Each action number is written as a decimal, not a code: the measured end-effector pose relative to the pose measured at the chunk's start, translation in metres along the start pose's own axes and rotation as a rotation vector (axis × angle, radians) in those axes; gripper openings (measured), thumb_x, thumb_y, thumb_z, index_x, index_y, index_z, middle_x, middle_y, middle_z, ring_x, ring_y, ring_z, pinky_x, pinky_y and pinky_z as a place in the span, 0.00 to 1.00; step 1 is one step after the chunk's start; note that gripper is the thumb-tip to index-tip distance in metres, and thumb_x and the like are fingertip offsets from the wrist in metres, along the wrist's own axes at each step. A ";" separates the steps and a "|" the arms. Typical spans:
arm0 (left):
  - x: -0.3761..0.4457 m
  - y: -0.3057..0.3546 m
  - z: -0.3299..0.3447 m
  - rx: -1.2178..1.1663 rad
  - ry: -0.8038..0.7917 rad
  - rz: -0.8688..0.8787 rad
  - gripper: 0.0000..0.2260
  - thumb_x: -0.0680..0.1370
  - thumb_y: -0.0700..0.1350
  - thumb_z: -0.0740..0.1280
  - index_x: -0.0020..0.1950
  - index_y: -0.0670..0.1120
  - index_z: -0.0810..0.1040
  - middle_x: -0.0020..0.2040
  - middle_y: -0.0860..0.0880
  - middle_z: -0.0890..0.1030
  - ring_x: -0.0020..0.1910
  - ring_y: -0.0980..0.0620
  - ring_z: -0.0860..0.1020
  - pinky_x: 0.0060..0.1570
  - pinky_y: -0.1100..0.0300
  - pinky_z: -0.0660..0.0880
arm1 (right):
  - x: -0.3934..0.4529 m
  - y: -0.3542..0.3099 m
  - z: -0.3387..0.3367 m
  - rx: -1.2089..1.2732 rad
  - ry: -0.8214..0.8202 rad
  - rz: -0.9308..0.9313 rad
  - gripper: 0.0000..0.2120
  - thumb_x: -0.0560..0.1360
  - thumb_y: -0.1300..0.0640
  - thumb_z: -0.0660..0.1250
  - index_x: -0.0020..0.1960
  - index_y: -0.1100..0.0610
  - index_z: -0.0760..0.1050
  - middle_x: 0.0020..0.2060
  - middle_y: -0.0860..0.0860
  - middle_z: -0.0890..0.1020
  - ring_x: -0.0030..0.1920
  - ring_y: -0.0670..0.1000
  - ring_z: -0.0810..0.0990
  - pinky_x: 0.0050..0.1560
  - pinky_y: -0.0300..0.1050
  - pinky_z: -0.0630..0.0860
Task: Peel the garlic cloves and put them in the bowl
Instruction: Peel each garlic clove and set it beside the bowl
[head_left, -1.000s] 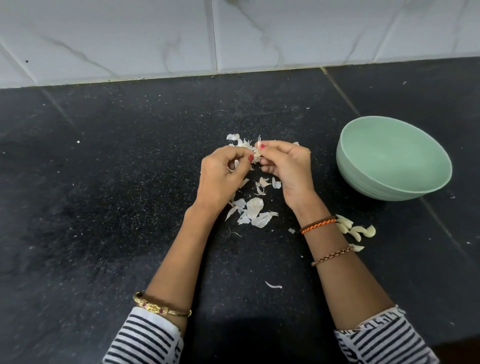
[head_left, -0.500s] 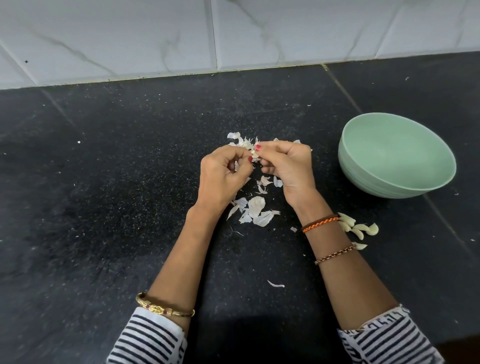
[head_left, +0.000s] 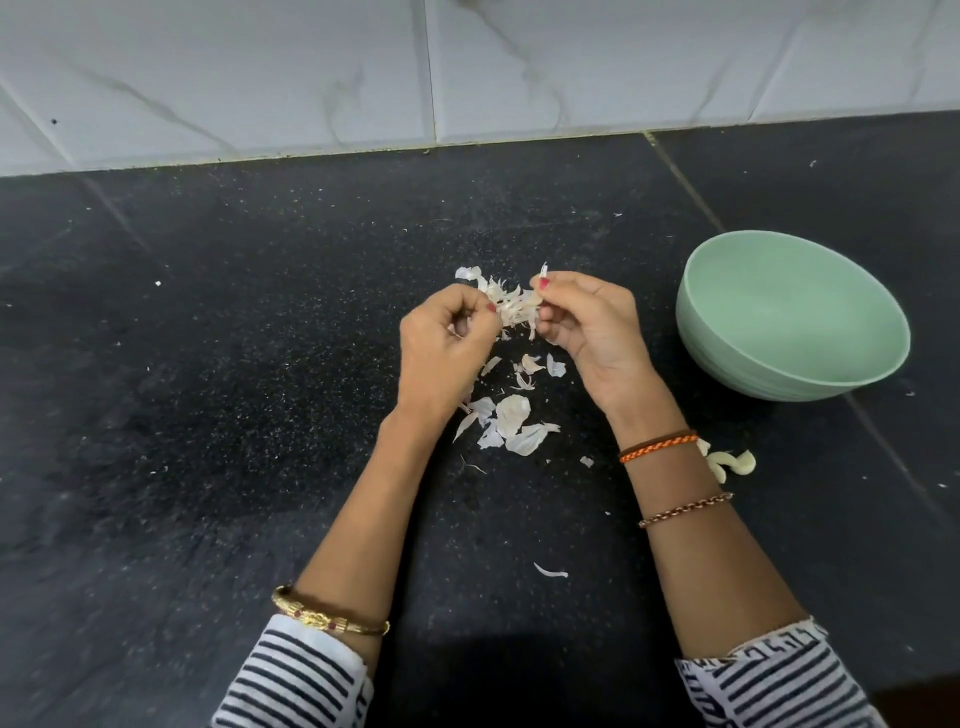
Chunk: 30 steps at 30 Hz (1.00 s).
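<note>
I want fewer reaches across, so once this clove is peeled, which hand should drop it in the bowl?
Probably the right hand: the bowl sits on its side, with nothing between them. The left hand would have to cross over it.

A black speckled stone countertop (head_left: 218, 395) filled most of the view, its polished surface dull with a soft, even light. Thin seams crossed the countertop, one running diagonally at its right side. Behind the countertop rose a wall of white marble-patterned tiles (head_left: 260, 78) with grey veining, a pale grout line (head_left: 311, 156) marking where wall and countertop met.
</note>
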<state>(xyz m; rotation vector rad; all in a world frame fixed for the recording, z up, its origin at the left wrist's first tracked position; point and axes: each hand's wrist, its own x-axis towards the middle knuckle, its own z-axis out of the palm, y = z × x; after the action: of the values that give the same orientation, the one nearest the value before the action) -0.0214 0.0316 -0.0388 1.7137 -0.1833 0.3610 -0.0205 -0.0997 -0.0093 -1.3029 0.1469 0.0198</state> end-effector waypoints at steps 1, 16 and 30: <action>-0.002 0.001 0.003 0.024 -0.035 0.001 0.07 0.69 0.50 0.64 0.33 0.49 0.72 0.29 0.54 0.72 0.29 0.60 0.66 0.31 0.69 0.65 | 0.000 0.002 0.001 0.002 -0.013 0.004 0.07 0.73 0.67 0.66 0.38 0.60 0.78 0.27 0.47 0.77 0.30 0.41 0.74 0.33 0.33 0.74; 0.003 -0.003 -0.003 0.027 -0.140 -0.002 0.02 0.74 0.48 0.64 0.42 0.52 0.75 0.38 0.52 0.77 0.37 0.51 0.71 0.42 0.55 0.71 | 0.002 0.014 -0.002 -0.194 -0.132 -0.209 0.05 0.70 0.69 0.69 0.40 0.60 0.78 0.36 0.51 0.82 0.36 0.43 0.80 0.38 0.33 0.76; 0.003 -0.005 0.000 -0.096 -0.302 -0.039 0.09 0.77 0.46 0.57 0.42 0.44 0.72 0.36 0.50 0.73 0.30 0.64 0.69 0.34 0.72 0.65 | 0.003 0.017 -0.002 -0.188 -0.161 -0.283 0.08 0.70 0.72 0.68 0.39 0.60 0.78 0.31 0.45 0.82 0.34 0.42 0.79 0.37 0.33 0.76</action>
<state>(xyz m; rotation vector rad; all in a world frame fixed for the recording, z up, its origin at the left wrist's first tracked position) -0.0167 0.0332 -0.0422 1.6677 -0.3806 0.0611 -0.0193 -0.0974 -0.0263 -1.4937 -0.1813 -0.1044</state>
